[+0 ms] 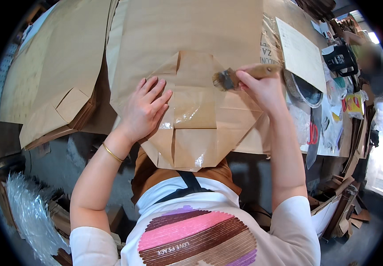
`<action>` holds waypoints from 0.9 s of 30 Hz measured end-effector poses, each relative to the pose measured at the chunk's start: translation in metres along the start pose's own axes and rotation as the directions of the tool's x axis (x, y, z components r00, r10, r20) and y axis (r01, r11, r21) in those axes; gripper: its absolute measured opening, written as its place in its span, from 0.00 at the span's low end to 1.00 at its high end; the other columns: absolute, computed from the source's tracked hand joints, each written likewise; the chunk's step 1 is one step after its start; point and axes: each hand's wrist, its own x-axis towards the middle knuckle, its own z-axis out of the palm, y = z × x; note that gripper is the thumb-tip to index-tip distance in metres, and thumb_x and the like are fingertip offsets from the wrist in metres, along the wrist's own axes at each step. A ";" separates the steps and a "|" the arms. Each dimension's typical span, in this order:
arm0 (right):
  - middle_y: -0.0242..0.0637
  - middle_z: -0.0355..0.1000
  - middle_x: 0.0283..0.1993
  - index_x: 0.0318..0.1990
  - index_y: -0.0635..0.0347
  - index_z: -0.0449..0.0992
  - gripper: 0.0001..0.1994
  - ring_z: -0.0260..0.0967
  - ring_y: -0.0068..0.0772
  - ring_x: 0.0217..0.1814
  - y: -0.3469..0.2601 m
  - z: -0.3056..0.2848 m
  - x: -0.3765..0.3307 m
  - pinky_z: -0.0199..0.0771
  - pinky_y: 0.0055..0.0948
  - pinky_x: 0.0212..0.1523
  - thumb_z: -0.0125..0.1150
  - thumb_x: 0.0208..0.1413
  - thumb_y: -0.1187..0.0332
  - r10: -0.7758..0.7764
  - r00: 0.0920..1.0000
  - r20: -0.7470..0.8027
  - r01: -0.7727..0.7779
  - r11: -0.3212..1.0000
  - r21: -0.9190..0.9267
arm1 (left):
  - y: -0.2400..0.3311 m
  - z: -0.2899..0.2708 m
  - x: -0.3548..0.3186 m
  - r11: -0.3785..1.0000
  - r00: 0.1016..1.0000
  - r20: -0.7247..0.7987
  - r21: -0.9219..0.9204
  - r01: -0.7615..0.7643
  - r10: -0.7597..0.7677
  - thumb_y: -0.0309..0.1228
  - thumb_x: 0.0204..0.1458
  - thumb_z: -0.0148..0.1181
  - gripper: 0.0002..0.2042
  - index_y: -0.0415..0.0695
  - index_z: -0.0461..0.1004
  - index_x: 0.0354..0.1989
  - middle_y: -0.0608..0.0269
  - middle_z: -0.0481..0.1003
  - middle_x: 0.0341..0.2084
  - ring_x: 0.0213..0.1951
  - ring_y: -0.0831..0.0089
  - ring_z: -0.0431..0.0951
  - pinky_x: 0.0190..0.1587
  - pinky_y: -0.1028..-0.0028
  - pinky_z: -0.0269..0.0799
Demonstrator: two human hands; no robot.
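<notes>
Long table [289, 17] ran across the top, covered w/ brown paper. Stacks of flat brown paper bags [54, 80] sat at the left end. Right end was cluttered: round tin [306, 91], red-handled scissors [313, 133], black mug [340, 57]. Grey floor [54, 159] below. Clear plastic wrap [29, 213] bunched at lower left, cardboard scraps [342, 208] lower right. Bright daylight came in at far right [382, 146].

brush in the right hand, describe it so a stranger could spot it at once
Start at the big brown paper bag lying flat on the worktable. Over its folded bottom, the right hand holds a brush: pale wooden handle, dark bristles pointing left, the only tool above the paper.
</notes>
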 end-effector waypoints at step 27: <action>0.45 0.73 0.45 0.48 0.61 0.77 0.15 0.74 0.43 0.43 -0.004 -0.058 -0.067 0.75 0.32 0.40 0.62 0.50 0.76 -0.568 0.820 0.072 0.442 0.547 -0.711 | 0.004 -0.006 -0.001 0.979 0.987 -0.111 -0.182 0.090 -0.112 0.25 0.47 0.63 0.11 0.39 0.69 0.37 0.47 0.67 0.44 0.53 0.46 0.66 0.54 0.57 0.66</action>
